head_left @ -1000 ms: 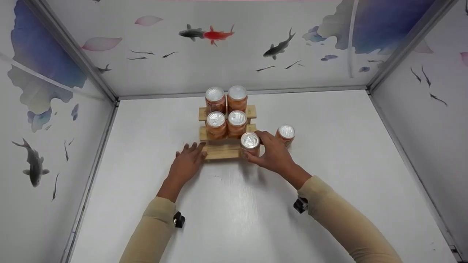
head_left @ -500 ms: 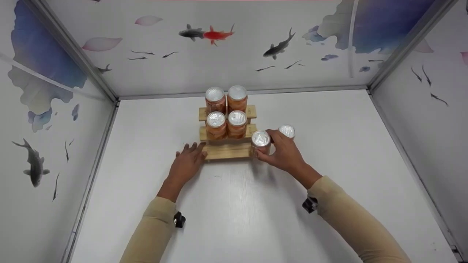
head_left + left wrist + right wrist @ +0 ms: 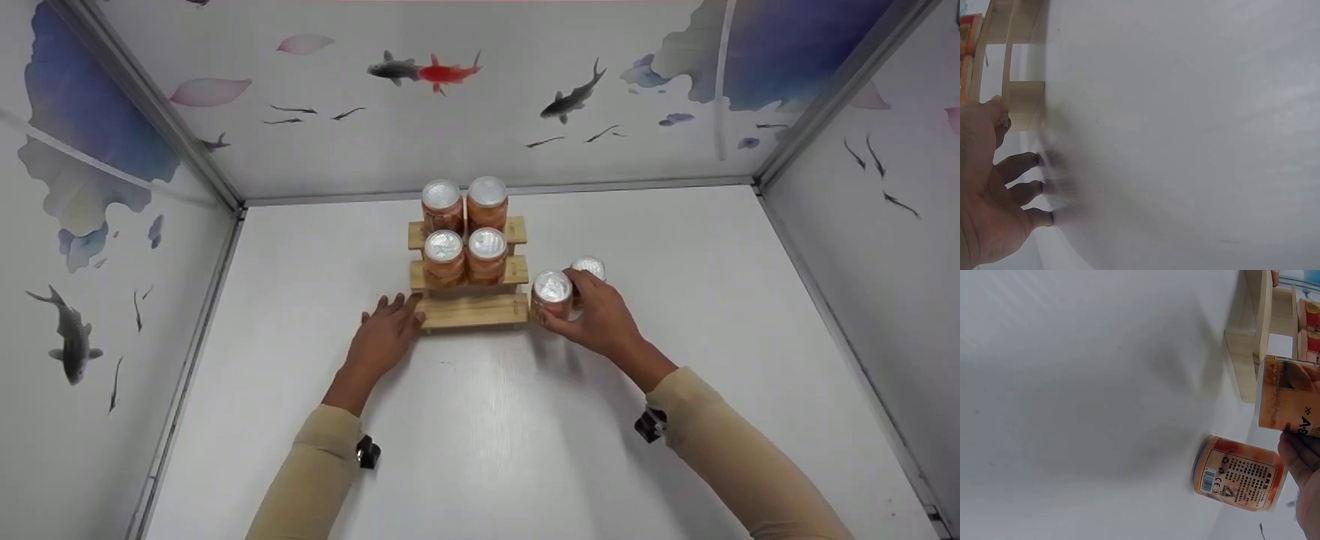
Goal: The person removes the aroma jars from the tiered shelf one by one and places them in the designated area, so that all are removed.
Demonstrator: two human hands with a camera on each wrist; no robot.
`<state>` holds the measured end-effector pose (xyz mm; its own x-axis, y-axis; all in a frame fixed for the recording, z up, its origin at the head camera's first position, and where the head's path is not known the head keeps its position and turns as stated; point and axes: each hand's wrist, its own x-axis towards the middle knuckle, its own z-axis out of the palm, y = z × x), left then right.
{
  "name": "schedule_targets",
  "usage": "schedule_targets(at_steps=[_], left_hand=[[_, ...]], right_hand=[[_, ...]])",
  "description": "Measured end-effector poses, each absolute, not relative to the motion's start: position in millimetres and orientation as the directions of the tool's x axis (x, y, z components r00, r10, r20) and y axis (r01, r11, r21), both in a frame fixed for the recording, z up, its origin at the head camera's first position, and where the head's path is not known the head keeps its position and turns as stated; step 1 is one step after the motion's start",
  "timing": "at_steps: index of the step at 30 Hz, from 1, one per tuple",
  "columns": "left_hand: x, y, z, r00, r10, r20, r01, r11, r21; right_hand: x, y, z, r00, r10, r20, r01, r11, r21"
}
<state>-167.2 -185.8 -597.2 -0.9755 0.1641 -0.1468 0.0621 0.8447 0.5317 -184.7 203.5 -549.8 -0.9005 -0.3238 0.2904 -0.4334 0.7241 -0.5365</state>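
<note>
My right hand (image 3: 600, 319) grips an orange-labelled can (image 3: 553, 294) with a silvery lid, just past the right end of the wooden stepped rack (image 3: 472, 310). In the right wrist view the held can (image 3: 1289, 396) hangs above the table level. A second can (image 3: 1240, 473) stands on the table beside it, partly hidden behind the right hand in the head view. At the rack's left end, my left hand (image 3: 382, 337) touches the lowest step with thumb and forefinger. Its other fingers (image 3: 1026, 192) are spread, their tips at the white tabletop.
Two cans (image 3: 465, 259) sit side by side on the middle step, and two more (image 3: 465, 202) on the top step behind. The lowest step is bare. White panels printed with fish (image 3: 570, 97) enclose the table at the back and both sides.
The right hand has carried its can rightward from the lowest step's right end to beyond the rack, close to the standing can. The left hand and the rack have stayed in place.
</note>
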Motion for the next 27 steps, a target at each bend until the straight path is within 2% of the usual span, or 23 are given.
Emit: schedule_targets(at_steps=[8, 27], left_hand=[[-166.3, -185.5, -596.3, -0.976, 0.157, -0.151, 0.048, 0.831, 0.554], [-168.4, -187.0, -599.3, -0.975, 0.165, -0.148, 0.064, 0.849, 0.525]], right_hand=[[-182.9, 216.6, -551.1, -0.901, -0.321, 0.292, -0.432, 0.730, -0.529], [-176.3, 253.4, -558.7, -0.896, -0.322, 0.305, -0.441, 0.723, -0.532]])
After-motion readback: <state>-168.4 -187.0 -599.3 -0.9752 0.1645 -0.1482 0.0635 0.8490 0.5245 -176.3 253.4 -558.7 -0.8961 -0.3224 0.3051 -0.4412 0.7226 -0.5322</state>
